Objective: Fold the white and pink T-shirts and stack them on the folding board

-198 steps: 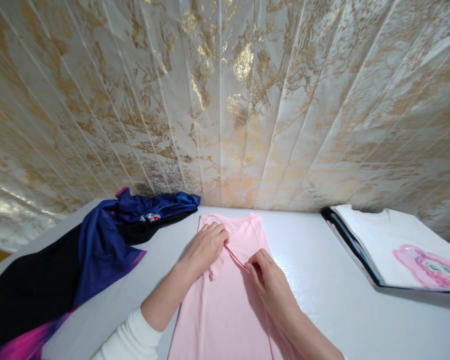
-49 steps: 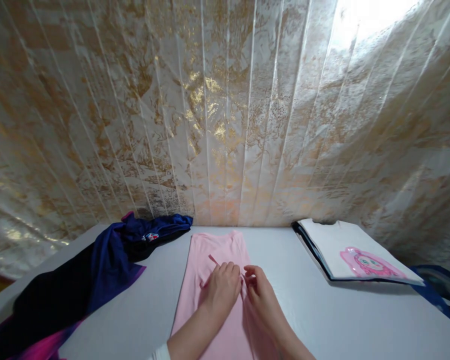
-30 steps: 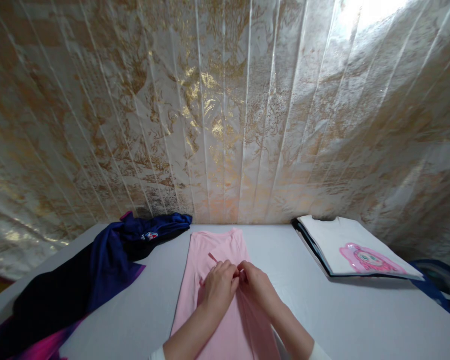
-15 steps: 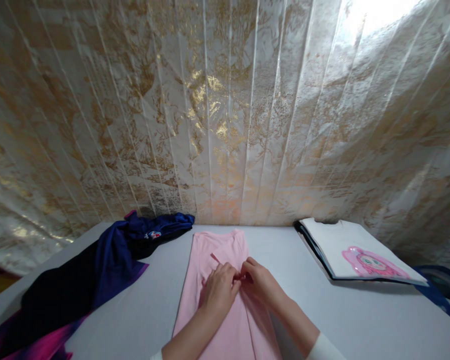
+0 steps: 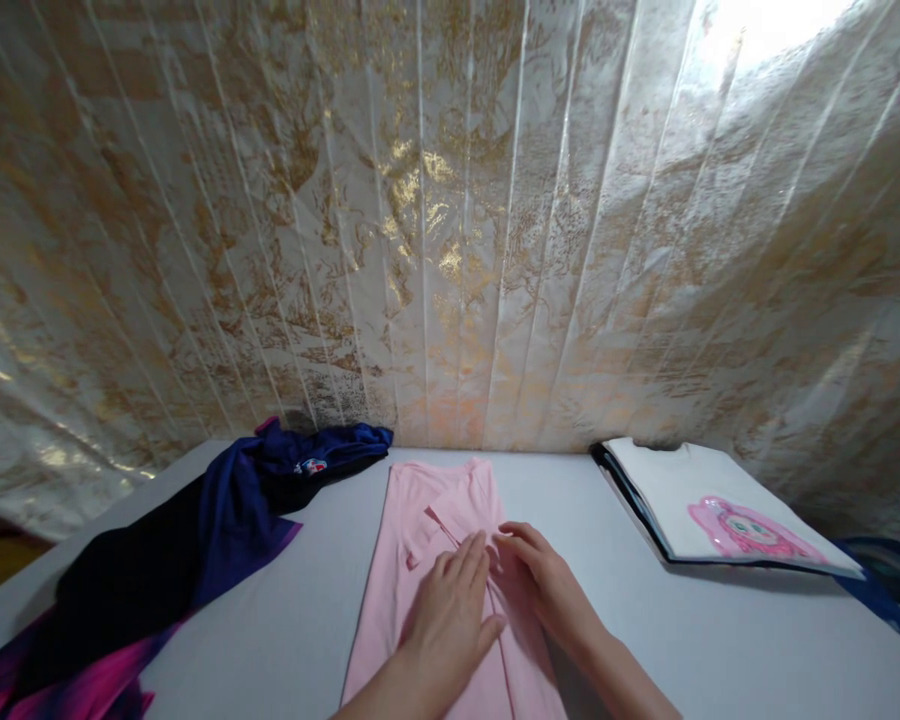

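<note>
Pink garment (image 5: 436, 500) lies as a long strip running near to far mid-table (image 5: 645, 620), directly under your hands: left hand (image 5: 454, 615) flat with fingers spread, right hand (image 5: 544, 585) just right of it, fingers bent on the cloth, any pinch impossible to tell.

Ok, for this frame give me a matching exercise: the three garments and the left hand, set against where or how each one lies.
1. pink garment
2. dark blue garment
3. white shirt
4. left hand

A. crumpled, far left
B. folded, right side, pink print facing up
C. laid flat in the middle
D. palm down on the pink garment

Pairs: 1-C, 2-A, 3-B, 4-D
</note>
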The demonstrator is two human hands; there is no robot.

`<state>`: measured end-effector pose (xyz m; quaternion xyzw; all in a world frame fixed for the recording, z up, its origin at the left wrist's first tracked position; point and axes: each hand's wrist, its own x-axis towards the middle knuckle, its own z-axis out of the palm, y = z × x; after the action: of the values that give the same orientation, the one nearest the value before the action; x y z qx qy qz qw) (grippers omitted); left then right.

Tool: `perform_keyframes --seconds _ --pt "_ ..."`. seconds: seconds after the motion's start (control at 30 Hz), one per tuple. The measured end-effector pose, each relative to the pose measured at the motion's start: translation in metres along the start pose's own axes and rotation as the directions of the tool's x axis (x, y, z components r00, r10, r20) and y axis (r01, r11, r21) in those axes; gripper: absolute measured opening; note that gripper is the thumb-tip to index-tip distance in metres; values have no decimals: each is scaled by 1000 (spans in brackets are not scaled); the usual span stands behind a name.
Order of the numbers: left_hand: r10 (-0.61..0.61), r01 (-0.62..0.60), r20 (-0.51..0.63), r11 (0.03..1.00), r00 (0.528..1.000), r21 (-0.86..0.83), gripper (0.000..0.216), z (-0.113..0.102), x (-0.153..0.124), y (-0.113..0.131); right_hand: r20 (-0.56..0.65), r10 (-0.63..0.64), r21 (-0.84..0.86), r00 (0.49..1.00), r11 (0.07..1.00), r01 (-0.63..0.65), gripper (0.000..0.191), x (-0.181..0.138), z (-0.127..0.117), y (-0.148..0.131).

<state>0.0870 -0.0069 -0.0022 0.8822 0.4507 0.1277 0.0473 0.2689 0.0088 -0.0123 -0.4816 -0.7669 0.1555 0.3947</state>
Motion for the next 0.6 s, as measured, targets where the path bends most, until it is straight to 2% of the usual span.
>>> perform_keyframes --seconds 0.13,0.27,0.4,0.5,0.6 --pt "-32 35 66 999 997 -39 68 7 -2 0 -40 -12 -91 999 996 9 44 21 1 9" --pt "-51 57 94 996 994 -63 68 11 -6 3 -22 -44 -149 999 988 40 51 41 26 19" --pt "-40 52 110 992 993 -111 68 7 -7 2 24 -60 -198 998 978 64 46 51 49 29" --pt "-60 71 98 991 993 -114 64 -6 -5 -13 44 -58 -238 997 969 67 42 61 54 33" --pt "-112 113 33 993 993 -42 60 -19 -4 -40 48 -53 -271 997 960 64 44 71 59 29"
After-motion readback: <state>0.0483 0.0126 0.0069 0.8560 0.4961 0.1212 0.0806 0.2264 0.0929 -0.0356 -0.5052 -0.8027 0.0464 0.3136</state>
